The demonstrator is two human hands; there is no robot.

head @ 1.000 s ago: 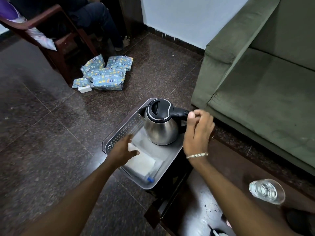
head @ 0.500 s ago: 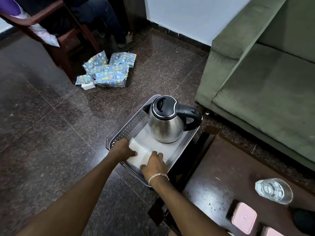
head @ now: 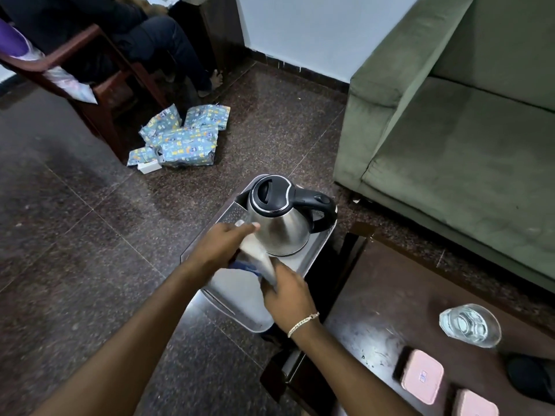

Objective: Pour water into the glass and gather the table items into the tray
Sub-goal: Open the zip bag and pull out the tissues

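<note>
**A:** Head camera: where are the hands?

**B:** Both are over the tray (head: 316, 246), on a blurred clear packet (head: 258, 253). The right hand (head: 285, 292) curls round its lower end. The left hand (head: 222, 244) lies along its top with fingers nearly straight, grip unclear.

**A:** And the rest?

**B:** The kettle (head: 282, 223) stands upright in the tray. The glass (head: 470, 324) of water and 2 pink-lidded boxes (head: 422, 376) sit on the table (head: 375, 298).
</note>
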